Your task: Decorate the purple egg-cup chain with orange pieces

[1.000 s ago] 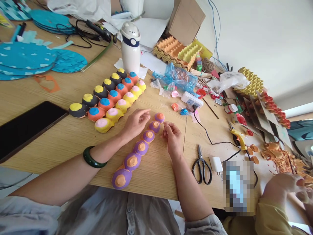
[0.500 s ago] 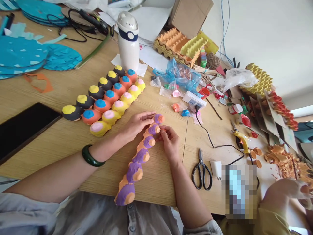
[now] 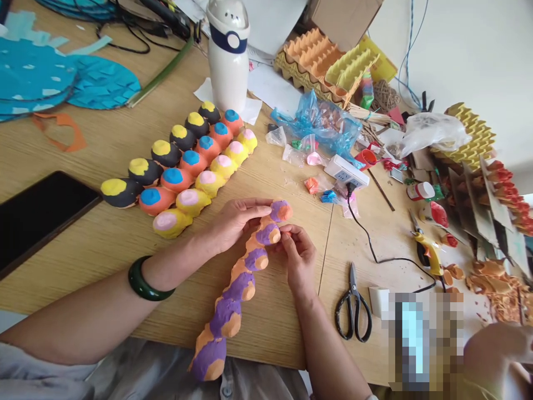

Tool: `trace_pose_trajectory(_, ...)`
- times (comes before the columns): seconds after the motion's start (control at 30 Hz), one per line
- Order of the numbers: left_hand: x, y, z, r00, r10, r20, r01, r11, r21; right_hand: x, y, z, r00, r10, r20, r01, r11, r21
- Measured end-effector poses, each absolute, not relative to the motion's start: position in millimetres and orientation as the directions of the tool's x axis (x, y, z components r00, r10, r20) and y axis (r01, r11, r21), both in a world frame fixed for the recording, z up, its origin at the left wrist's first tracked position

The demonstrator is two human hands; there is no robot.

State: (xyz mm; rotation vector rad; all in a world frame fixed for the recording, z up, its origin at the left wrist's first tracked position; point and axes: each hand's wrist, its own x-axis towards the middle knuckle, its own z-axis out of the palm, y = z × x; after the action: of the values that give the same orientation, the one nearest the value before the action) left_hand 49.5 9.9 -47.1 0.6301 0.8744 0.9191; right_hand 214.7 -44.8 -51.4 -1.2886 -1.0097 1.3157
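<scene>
A strip of egg carton cups (image 3: 236,288), orange with purple clay pressed over the bumps, slants from the table's front edge up to my hands. My left hand (image 3: 229,225) grips its far end, thumb on top near the last cup; that cup bears a deeper orange tip. Beside the second cup, my right hand (image 3: 302,261) pinches a small bit of orange clay (image 3: 287,234) between thumb and fingertips. To the left lie finished-looking rows of cups (image 3: 191,161) in black and yellow, orange and blue, yellow and pink.
A white bottle (image 3: 228,66) stands behind the rows. A phone (image 3: 48,214) lies at left, scissors (image 3: 353,311) at right. Beyond are a power strip (image 3: 346,172), a blue plastic bag (image 3: 318,125) and a yellow glue gun (image 3: 431,253). Another person's hand (image 3: 495,350) shows at lower right.
The view has shifted slightly, so the table objects sit differently in the frame. My hands stay at the strip's far end, the left holding it and the right pinching the orange bit.
</scene>
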Motion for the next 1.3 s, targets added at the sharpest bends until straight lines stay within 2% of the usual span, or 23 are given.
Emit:
trace_pose_trajectory(0.17,48.8,8.5,-48.2,0.235,0.888,-0.395,-0.322,0.454,0.831,212.7,-47.4,-52.6,0.01,0.981,-0.194,-0.1,-0.192,-0.976)
trace_pose_trajectory(0.3,50.9,6.0,-43.4,0.141,0.93,-0.338,-0.256,0.364,0.895,211.6,-49.7,-53.4,-0.027,0.973,-0.229,-0.106,-0.231,-0.967)
trace_pose_trajectory(0.6,51.3,4.3,-41.4,0.226,0.9,-0.373,-0.284,0.427,0.858,212.9,-49.0,-53.3,-0.033,0.984,-0.173,-0.075,-0.175,-0.982)
trace_pose_trajectory(0.9,51.1,4.6,-37.9,0.317,0.877,-0.361,-0.448,0.474,0.758,213.5,-51.1,-50.3,-0.046,0.991,-0.128,-0.108,-0.132,-0.985)
trace_pose_trajectory(1.1,48.4,4.3,-30.6,0.264,0.919,-0.293,-0.296,0.366,0.882,211.2,-55.3,-48.5,-0.105,0.989,-0.108,-0.124,-0.121,-0.985)
trace_pose_trajectory(1.3,42.1,5.6,-39.8,0.249,0.92,-0.302,-0.16,0.347,0.924,209.3,-58.9,-52.1,-0.184,0.981,-0.068,-0.137,-0.094,-0.986)
